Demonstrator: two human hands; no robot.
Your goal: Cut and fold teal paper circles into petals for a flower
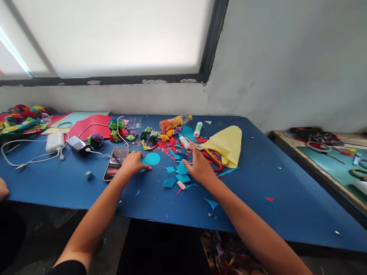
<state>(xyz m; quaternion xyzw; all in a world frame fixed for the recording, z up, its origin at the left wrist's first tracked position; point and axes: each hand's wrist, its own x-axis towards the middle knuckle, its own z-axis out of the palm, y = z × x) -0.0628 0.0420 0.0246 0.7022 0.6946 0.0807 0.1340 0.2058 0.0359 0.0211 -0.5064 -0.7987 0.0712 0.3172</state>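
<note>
We see a blue paper disc [152, 158] lying flat on the worktop [257, 199], between the two hands and in front of the small folded flowers. The left hand [132, 164] is at the disc's left edge, thumb and fingers apart rather than pinched; we judge this loose touch lets it steady thin paper without creasing it. The right hand [202, 166] has its thumb and forefinger apart over the scraps, the forefinger just beside a white tube [184, 143]; whether it touches the tube, we cannot tell.

Around that hand, blue scraps [182, 167] and a small white block [181, 185] lie loose. The yellow-handled scissors [225, 156] lie partly over a yellow sheet [225, 136], probably put there to be within easy reach. A glue stick [198, 129] and a drink bottle [171, 123] lie farther back, out of the hands' way.

By the left wrist, a phone [114, 165] lies face up showing a timer, presumably so we can read it. Beyond, a power bank [54, 141] sits among white cables.
</note>
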